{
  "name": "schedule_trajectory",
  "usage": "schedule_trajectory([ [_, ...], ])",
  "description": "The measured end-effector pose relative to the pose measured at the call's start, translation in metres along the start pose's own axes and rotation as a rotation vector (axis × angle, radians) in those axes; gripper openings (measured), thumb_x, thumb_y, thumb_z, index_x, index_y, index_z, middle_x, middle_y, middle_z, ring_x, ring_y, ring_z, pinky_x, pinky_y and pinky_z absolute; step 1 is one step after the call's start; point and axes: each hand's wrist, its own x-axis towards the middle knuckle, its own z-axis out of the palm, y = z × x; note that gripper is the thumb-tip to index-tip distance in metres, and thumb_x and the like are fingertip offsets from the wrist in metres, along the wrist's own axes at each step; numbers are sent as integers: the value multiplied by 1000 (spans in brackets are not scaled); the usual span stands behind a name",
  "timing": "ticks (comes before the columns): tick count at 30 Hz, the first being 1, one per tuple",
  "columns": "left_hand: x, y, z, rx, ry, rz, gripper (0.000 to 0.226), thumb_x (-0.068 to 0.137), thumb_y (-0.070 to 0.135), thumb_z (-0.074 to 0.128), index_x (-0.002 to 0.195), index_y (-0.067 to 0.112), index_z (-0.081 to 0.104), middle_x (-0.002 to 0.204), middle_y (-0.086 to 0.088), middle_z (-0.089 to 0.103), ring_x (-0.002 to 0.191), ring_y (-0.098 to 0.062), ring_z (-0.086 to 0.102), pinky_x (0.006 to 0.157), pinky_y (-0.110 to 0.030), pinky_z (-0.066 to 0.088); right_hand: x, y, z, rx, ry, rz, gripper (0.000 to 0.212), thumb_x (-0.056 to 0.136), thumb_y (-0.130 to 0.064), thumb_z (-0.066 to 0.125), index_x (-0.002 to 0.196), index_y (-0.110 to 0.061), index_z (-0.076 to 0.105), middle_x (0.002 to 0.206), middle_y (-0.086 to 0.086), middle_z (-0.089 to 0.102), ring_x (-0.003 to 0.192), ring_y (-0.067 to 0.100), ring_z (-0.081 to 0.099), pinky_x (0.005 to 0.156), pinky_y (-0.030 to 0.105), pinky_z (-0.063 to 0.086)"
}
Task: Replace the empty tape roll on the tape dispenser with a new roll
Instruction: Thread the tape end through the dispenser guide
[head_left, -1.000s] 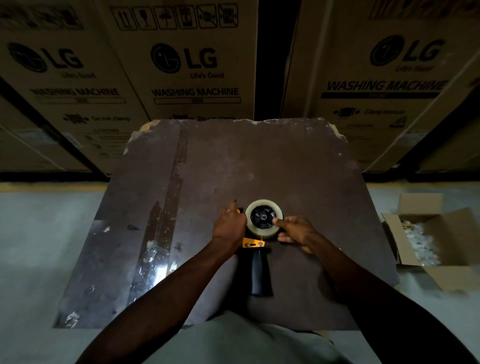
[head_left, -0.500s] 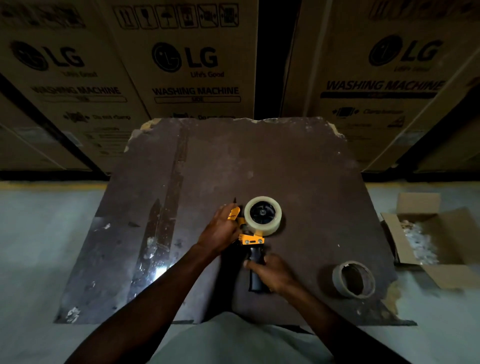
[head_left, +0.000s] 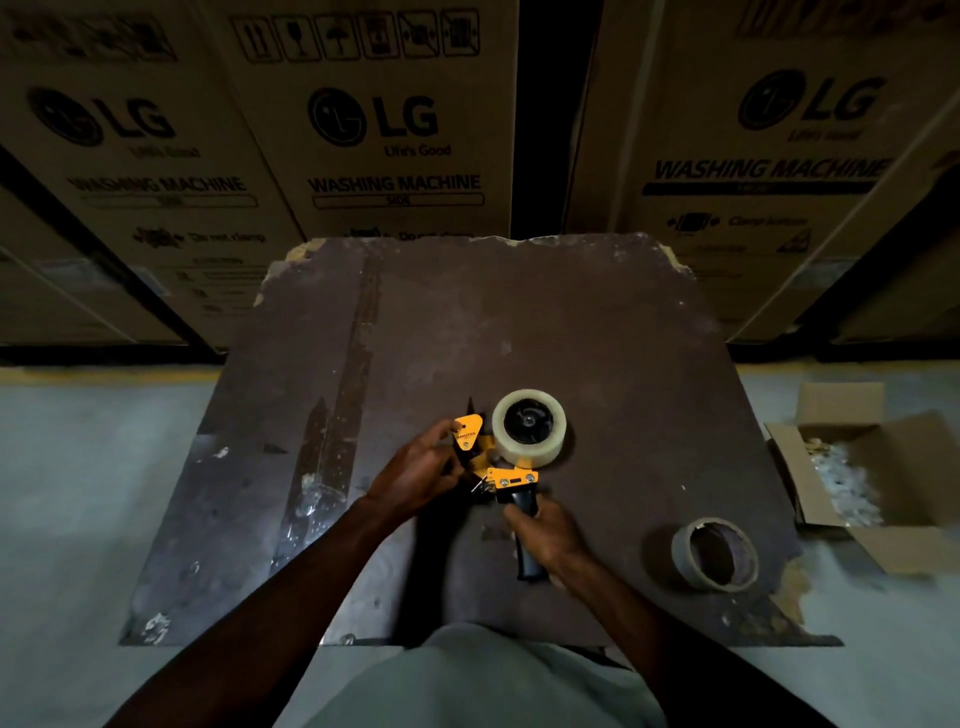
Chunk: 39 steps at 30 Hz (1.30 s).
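two hands are working on one tape dispenser (head_left: 491, 470) near the middle of the worn brown board (head_left: 597, 322) we are standing over. our right hand (head_left: 545, 538) is curling its fingers round the dispenser's black handle (head_left: 527, 564), which is pointing back toward us. our left hand (head_left: 418, 475) is gripping the yellow front end of the frame, thumb and fingers bent round the yellow guard plate (head_left: 467, 431) and the dark parts just beside it; we cannot tell exactly which part the fingertips are pinching, since the hand is covering them. the new roll (head_left: 530, 428) of clear tape is sitting on the dispenser's black hub, at the far right of the frame, its open face turned up toward us. we cannot tell whether the dispenser is resting on the board or being held just above it.

the empty roll (head_left: 714, 553), a bare brown cardboard core, is lying on the board well apart from the dispenser, toward the near right corner, tilted so that we are looking into its hollow. off the board to the right, an open cardboard box (head_left: 893, 467) is sitting on the grey floor (head_left: 93, 493) with pale scraps inside. behind the board, tall cartons (head_left: 374, 130) printed "lg" and "washing machine" are standing side by side, with a dark gap between two of them. a long shiny strip is running down the left part of the board.
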Motion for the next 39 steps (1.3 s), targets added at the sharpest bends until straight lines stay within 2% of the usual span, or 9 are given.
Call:
schedule_trajectory([
  [4, 0, -4, 7, -4, 26, -30, 24, 86, 26, 66, 106, 14, 65, 127, -2, 57, 106, -18, 62, 87, -36, 54, 0, -1, 0, 7, -1, 8, 15, 61, -50, 62, 66, -37, 67, 60, 1, 67, 58, 24, 67, 65, 48, 58],
  [10, -3, -11, 4, -65, 35, 24, 18, 76, 27, 52, 84, 14, 61, 124, -5, 63, 92, -26, 68, 75, -37, 56, -2, -5, -2, 11, -3, 0, 16, 86, -23, 67, 71, -18, 62, 56, 0, 62, 50, 19, 60, 55, 34, 50],
  [17, -2, -34, 5, -20, -16, 34, 10, 79, 24, 57, 85, 19, 62, 88, -2, 66, 75, -23, 63, 66, -40, 53, 10, 9, -9, -13, -40, -43, 22, 61, -53, 63, 72, -35, 70, 61, -7, 68, 61, 12, 61, 65, 38, 49],
  [20, -1, -41, 3, 4, -16, 41, 24, 80, 26, 47, 90, 19, 67, 90, -3, 71, 80, -24, 66, 70, -29, 50, 12, 9, -15, -46, -48, -60, 19, 62, -48, 65, 71, -31, 67, 59, -7, 67, 57, 9, 59, 63, 37, 49],
  [23, 1, -43, 1, -25, -25, 34, 22, 78, 18, 53, 91, 20, 71, 89, 0, 73, 79, -17, 65, 68, -19, 39, 14, 9, -18, -73, -36, -57, 21, 62, -46, 66, 72, -27, 65, 57, -7, 65, 55, 11, 58, 61, 35, 49],
  [27, 3, -38, 2, -326, 2, -87, 17, 74, 23, 61, 86, 21, 73, 76, 7, 70, 66, -9, 60, 64, -24, 46, 15, 9, -16, -69, -29, -68, 16, 64, -44, 68, 75, -33, 65, 56, -8, 65, 52, 10, 57, 60, 34, 47],
  [32, -1, -37, 17, -595, 29, -227, 9, 71, 26, 60, 77, 23, 66, 81, -2, 71, 79, -23, 67, 77, -36, 54, 15, 9, -16, -81, -36, -62, 17, 67, -39, 70, 76, -26, 65, 56, -6, 65, 52, 10, 57, 60, 37, 48],
  [36, -1, -37, 27, -631, 43, -260, 11, 76, 18, 70, 78, 24, 62, 78, 5, 66, 73, -11, 60, 76, -36, 51, 15, 9, -16, -92, -39, -61, 12, 69, -36, 71, 74, -26, 65, 55, -8, 65, 52, 10, 56, 61, 37, 48],
  [39, 0, -44, 26, -572, 15, -244, 14, 81, 13, 72, 93, 19, 69, 87, 4, 72, 81, -10, 65, 81, -33, 52, 14, 7, -17, -121, -25, -71, 19, 68, -39, 70, 78, -24, 65, 60, -6, 67, 55, 12, 58, 62, 37, 49],
])
